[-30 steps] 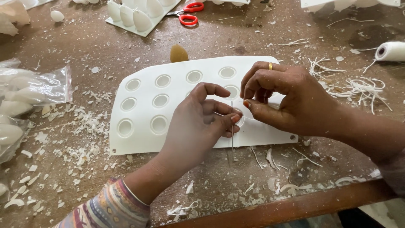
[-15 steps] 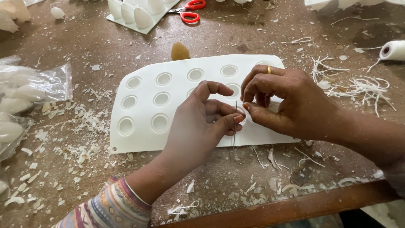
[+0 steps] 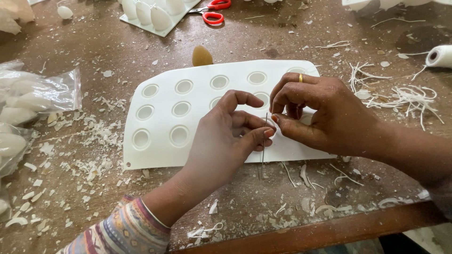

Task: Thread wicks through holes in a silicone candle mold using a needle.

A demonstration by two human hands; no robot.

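Left hand: your left hand [image 3: 221, 141] pinches a thin needle [image 3: 264, 141] between thumb and middle finger, holding it almost upright over the near right part of the white mould [image 3: 188, 150]; the forefinger arches free above.
Right hand: your right hand [image 3: 320, 113] has thumb and forefinger pressed together just right of the needle's top; whether a thread sits between them is too fine to tell.
Needle: its lower end hangs past the near edge of the mould, over the table [image 3: 235, 202].
Slip risk: your grip on the needle is narrow and near the middle, so a sideways push from the right fingertips could likely tip or drop it among the white flakes [image 3: 89, 160], where it would be hard to find.
Prick risk: both sets of fingertips almost touch at the upper end, so a jerk could jab you.
Clutter: the string offcuts [image 3: 400, 99] on the right could snag a loose thread.
Far side: scissors [image 3: 212, 11] and spool [image 3: 440, 55] lie well apart from your hands.
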